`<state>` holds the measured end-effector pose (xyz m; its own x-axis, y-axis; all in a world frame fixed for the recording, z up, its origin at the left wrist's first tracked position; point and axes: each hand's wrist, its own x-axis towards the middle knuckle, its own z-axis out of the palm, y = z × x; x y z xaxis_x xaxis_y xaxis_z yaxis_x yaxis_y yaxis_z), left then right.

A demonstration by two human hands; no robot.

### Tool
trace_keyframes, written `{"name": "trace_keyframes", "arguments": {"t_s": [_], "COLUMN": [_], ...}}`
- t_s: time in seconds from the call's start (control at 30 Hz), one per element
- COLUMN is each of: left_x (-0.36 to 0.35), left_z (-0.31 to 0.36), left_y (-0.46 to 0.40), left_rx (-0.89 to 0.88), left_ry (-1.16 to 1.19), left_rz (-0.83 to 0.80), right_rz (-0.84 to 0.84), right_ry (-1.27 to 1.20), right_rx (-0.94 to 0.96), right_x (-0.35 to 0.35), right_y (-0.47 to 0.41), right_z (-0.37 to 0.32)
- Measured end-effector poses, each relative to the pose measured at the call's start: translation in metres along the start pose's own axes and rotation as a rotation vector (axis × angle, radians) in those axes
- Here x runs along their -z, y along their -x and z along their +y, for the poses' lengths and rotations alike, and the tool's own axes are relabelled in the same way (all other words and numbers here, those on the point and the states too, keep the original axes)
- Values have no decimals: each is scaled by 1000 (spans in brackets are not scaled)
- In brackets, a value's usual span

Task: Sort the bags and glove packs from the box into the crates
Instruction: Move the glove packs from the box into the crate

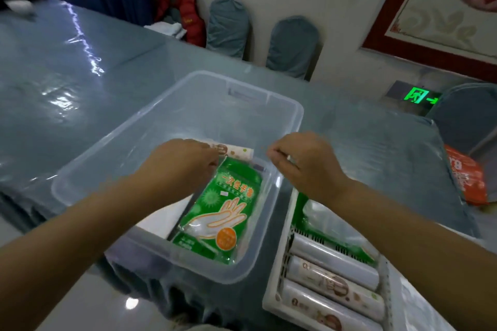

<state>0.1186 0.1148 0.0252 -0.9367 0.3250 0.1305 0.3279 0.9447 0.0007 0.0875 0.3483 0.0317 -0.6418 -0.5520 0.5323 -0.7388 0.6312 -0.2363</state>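
Two bare hands reach in: the left hand (185, 161) and the right hand (304, 164). One clear plastic box (88, 169) sits under both. Below the left hand lies one green glove pack (228, 212); at its fingertips, one white bag roll (236, 152). One white crate (282, 263) sits below the right hand, holding three bag rolls (333, 282). Two covered chairs (228, 27) stand well beyond the hands.

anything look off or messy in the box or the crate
Nothing stands out. One green glove pack lies flat in the clear box, a bag roll behind it by the left hand. Three rolls sit side by side in the white crate. No spills or tears visible.
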Motion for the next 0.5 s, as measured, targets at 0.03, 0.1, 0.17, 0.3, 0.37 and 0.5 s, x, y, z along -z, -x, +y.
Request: {"name": "trace_keyframes", "arguments": {"t_s": [0.03, 0.1, 0.17, 0.3, 0.37, 0.5], "left_x": [-1, -5, -11, -21, -28, -41], "left_z": [-20, -58, -92, -141, -155, -163], "left_y": [-3, -6, -8, -7, -5, -3], "left_rx": [12, 17, 11, -48, -143, -263], "left_ry": [-10, -44, -73, -69, -28, -17], "left_rz": [-26, -65, -67, -89, -15, -46], "right_rz": [-58, -228, -446, -897, -1064, -1285], "right_ry": [3, 29, 93, 227, 315, 339], "right_rx": [19, 24, -27, -57, 23, 16], "right_x": [-13, -47, -88, -164, -193, -225], "right_y": [-16, -45, -69, -95, -100, -95], "right_z": [-6, -15, -18, -15, -15, -21]}}
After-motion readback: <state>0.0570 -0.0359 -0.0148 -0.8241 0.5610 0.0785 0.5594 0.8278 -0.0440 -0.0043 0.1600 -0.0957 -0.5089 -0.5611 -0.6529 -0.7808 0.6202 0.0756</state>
